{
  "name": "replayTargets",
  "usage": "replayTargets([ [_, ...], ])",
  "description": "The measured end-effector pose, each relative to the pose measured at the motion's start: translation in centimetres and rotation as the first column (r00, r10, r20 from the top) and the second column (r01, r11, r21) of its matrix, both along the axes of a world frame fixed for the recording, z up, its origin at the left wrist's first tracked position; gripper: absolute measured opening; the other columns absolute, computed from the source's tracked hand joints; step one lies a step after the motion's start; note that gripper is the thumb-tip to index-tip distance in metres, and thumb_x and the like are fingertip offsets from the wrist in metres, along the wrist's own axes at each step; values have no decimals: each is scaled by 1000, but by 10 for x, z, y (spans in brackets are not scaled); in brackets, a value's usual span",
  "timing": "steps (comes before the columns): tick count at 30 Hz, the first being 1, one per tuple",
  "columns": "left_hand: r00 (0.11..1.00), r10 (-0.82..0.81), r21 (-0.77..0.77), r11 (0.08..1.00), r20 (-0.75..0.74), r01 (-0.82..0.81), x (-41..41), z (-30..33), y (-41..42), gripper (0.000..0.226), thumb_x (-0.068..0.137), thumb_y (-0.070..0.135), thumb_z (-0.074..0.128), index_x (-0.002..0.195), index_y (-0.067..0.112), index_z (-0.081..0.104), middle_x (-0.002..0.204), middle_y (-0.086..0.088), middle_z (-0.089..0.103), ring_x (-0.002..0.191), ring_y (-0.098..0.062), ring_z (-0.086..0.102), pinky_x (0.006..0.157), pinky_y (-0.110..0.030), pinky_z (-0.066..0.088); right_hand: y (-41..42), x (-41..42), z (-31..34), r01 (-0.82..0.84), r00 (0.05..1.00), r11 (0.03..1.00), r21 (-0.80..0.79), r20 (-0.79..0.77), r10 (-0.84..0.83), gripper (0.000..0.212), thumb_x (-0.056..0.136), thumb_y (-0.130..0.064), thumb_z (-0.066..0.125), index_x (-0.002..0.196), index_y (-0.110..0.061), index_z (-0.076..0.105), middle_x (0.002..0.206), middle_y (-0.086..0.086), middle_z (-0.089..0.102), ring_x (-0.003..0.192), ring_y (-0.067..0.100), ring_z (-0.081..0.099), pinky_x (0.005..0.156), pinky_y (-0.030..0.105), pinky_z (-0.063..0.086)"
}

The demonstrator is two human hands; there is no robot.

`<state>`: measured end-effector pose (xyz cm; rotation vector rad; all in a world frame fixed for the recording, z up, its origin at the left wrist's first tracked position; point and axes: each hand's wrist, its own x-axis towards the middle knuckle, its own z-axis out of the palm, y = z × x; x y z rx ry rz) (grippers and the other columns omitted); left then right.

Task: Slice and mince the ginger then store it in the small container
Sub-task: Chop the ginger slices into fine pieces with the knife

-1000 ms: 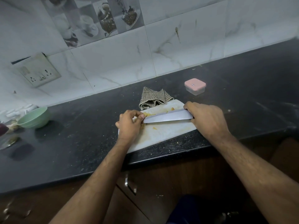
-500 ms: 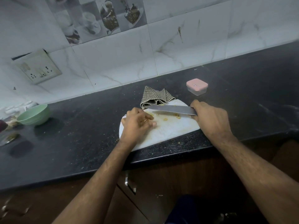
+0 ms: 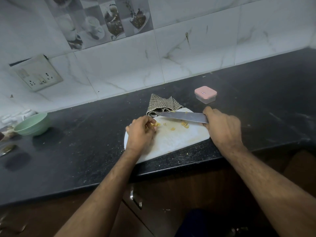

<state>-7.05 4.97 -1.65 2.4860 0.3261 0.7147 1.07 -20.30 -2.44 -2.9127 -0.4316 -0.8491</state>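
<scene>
A white cutting board (image 3: 172, 141) lies at the counter's front edge. Small yellow ginger pieces (image 3: 184, 124) are scattered across its far half. My right hand (image 3: 222, 127) grips the handle of a large knife (image 3: 183, 116), whose blade is held just above the board's far edge, tip pointing left. My left hand (image 3: 141, 132) rests on the board's left side with its fingers curled over a small clump of ginger (image 3: 156, 124). The small clear container with a pink lid (image 3: 205, 94) stands closed behind the board to the right.
A folded checked cloth (image 3: 162, 105) lies against the board's far edge. A green bowl (image 3: 32, 124) sits at the far left near cups and a dark object. The black counter (image 3: 256, 103) meets a tiled wall with a socket plate (image 3: 36, 73). Cabinet handle (image 3: 136, 197) below.
The knife blade has lifted off the board and swung back toward the cloth. My left hand left the blade and moved down onto the board, curling over ginger pieces.
</scene>
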Motion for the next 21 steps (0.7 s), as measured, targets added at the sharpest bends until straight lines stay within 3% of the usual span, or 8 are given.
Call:
replayTargets([
  [4, 1000, -19, 55, 998, -2, 19, 3, -3, -11, 4, 94, 28, 70, 93, 31, 73, 88, 17, 62, 98, -11, 52, 81, -33, 22, 1, -1, 1, -5, 1000, 1000, -1, 2, 5, 16, 91, -24, 66, 101, -24, 54, 76, -6, 58, 61, 19, 60, 52, 28, 26],
  [7, 995, -49, 190, 980, -90, 66, 11, -6, -23, 15, 96, 40, 67, 99, 29, 77, 91, 12, 60, 101, -16, 49, 81, -35, 23, 1, 0, 1, -20, 1000, 1000, 15, -10, 20, 16, 92, -24, 65, 103, -24, 53, 79, -6, 59, 64, 19, 62, 53, 28, 30],
  [9, 987, -55, 250, 964, -154, 93, 17, -5, -33, 21, 97, 45, 65, 92, 28, 76, 91, 9, 56, 101, -17, 47, 81, -37, 25, 1, 0, 0, -33, 999, 999, 24, -18, 34, 16, 93, -25, 63, 105, -24, 53, 81, -6, 60, 66, 19, 62, 53, 29, 32],
  [13, 980, -39, 236, 968, -196, 86, 31, -3, -42, 15, 95, 42, 67, 101, 31, 77, 98, 10, 57, 109, -19, 48, 88, -40, 29, 1, 2, -2, -41, 999, 998, 46, -6, 41, 16, 93, -26, 65, 104, -25, 53, 79, -7, 60, 63, 18, 62, 52, 28, 31],
  [16, 985, -49, 207, 975, -168, 84, 34, -5, -42, 11, 94, 37, 70, 96, 28, 75, 93, 12, 53, 104, -16, 47, 85, -38, 27, 2, 5, -2, -59, 998, 997, 44, -9, 60, 16, 93, -27, 65, 104, -26, 53, 81, -8, 61, 64, 18, 63, 52, 29, 36],
  [21, 989, -57, 207, 975, -140, 86, 35, -10, -43, 18, 101, 35, 59, 84, 29, 57, 96, 10, 50, 102, -15, 45, 81, -36, 21, 0, 5, 0, -77, 997, 995, 61, -21, 78, 15, 94, -26, 62, 104, -26, 52, 83, -7, 61, 67, 21, 64, 54, 30, 41],
])
